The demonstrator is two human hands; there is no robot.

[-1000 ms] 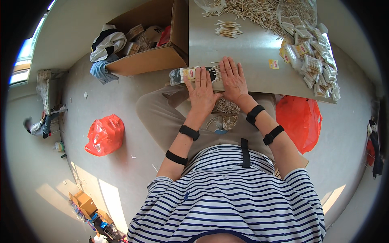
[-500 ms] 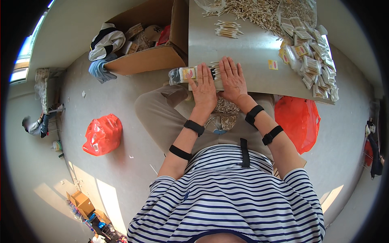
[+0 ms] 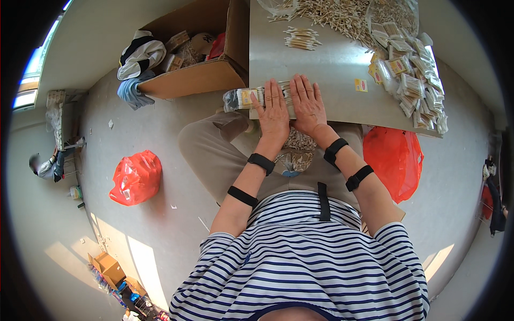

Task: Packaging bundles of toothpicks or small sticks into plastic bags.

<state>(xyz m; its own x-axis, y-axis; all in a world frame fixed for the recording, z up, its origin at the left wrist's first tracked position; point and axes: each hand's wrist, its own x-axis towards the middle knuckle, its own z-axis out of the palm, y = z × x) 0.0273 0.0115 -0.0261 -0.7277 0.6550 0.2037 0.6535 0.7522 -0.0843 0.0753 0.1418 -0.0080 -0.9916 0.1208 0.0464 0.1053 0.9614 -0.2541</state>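
Observation:
My left hand [image 3: 274, 113] lies flat, fingers stretched and close together, on a row of cotton swabs in a clear plastic bag [image 3: 230, 100]. A small yellow label [image 3: 248, 98] shows on the bag beside that hand's thumb. Next to it, my right hand [image 3: 309, 108] is also flat with straight fingers, at the row's right end. A few swabs [image 3: 287, 93] show between the two hands; those under the palms are hidden. All this is at the near left edge of the metal table [image 3: 332, 69]. A small bundle of swabs [image 3: 301, 38] lies farther back.
Loose swabs [image 3: 332, 16] are heaped at the table's far side. Filled swab packets [image 3: 412, 85] pile up along its right edge, near a single yellow card [image 3: 361, 85]. An open cardboard box [image 3: 193, 80] adjoins the table's left. Red plastic bags [image 3: 136, 178] sit on the floor.
My left hand has slid slightly right toward my right hand, narrowing the gap between them and uncovering more of the yellow label. My right hand has barely moved.

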